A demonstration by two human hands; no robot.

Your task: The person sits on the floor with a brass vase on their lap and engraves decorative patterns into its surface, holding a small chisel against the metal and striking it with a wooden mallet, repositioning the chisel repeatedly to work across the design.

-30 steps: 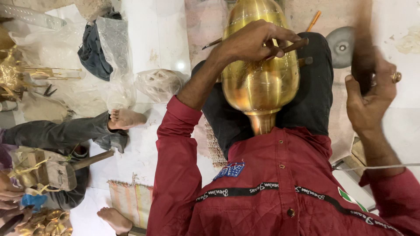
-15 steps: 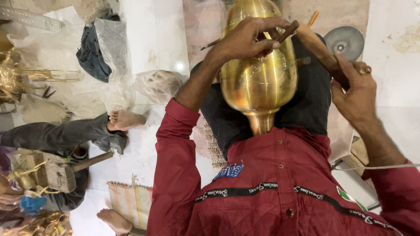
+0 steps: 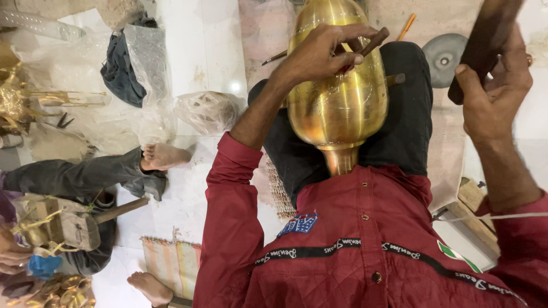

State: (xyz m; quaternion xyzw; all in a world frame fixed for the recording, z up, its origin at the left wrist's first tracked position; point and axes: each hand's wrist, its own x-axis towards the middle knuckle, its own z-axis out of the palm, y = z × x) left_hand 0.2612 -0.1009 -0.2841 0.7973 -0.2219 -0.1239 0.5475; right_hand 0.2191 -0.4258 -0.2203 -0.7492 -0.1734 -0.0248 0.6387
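Fingers (image 3: 348, 54) of the left hand (image 3: 319, 54) are pinching a thin dark rod (image 3: 371, 43) and pressing it against the side of a big brass vase (image 3: 337, 102), so they're clamped tight on that rod. That vase is lying across the person's lap, narrow neck pointing toward the red jacket (image 3: 365, 245). Over on the other side, the right hand (image 3: 494, 91) is wrapping around a dark wooden stick (image 3: 485, 40), raised up beside the vase, fingers closed on it. Past the knees, a round grey disc (image 3: 445, 54) is sitting on the floor (image 3: 197, 57). Someone else's bare foot (image 3: 162, 157) is resting nearby on the left.
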